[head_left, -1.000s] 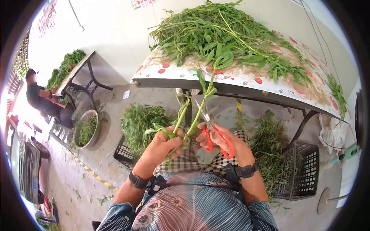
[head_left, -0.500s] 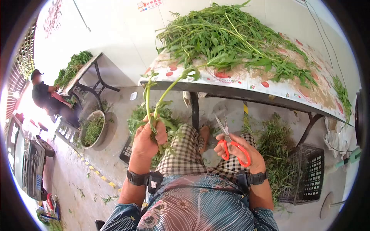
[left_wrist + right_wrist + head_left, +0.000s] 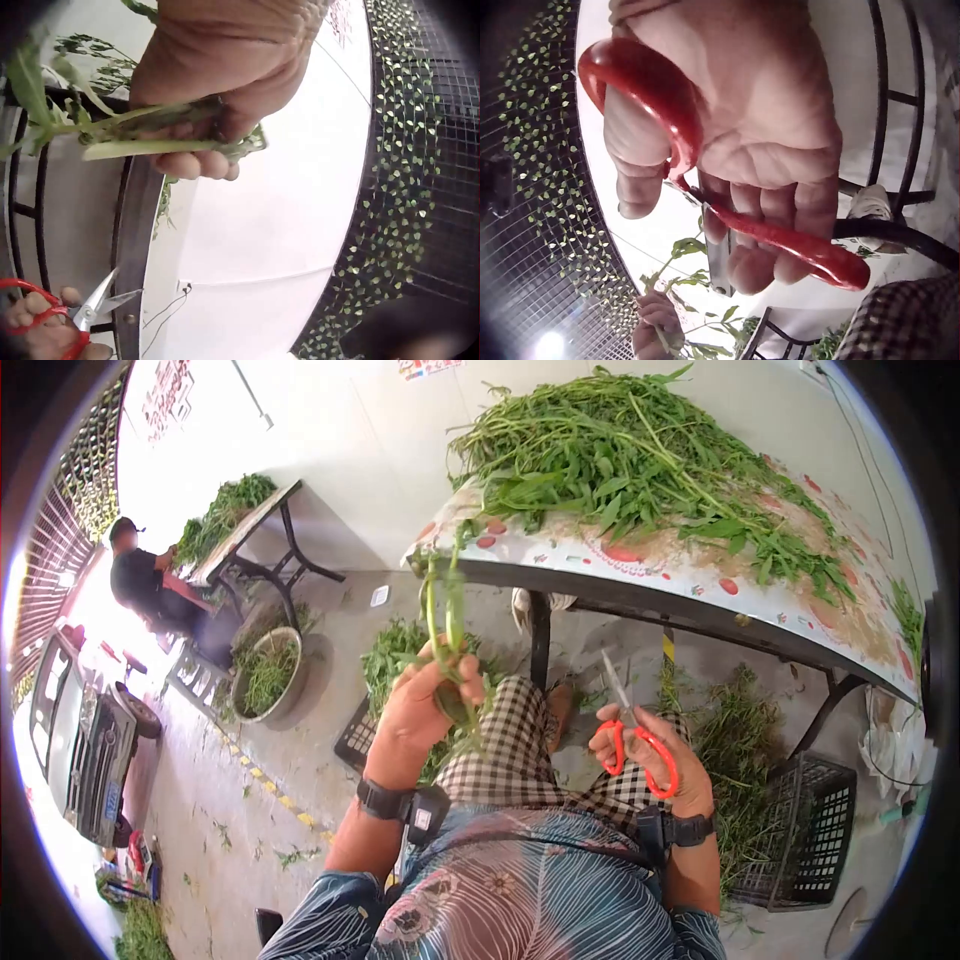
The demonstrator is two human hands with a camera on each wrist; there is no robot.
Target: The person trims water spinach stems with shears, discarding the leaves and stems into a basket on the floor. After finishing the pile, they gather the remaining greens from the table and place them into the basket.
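Observation:
In the head view my left hand grips a small bunch of green leafy stems, raised in front of my body. The left wrist view shows bare stalk ends jutting out past my curled fingers. To the right, over my checked trousers, my right hand holds scissors with red handles. My thumb sits through one red loop, and several fingers pass by the other. The blades point up and away, slightly apart, with nothing between them.
A flowered tabletop ahead bears a large heap of leafy stems. Cut greens lie by a black crate at right; another crate stands left. Farther left are a round basin and a seated person.
One second ago the scissors were close beside the stems; my hands have since drawn apart. The view has swung left, and the stems have shifted in my left hand's grip.

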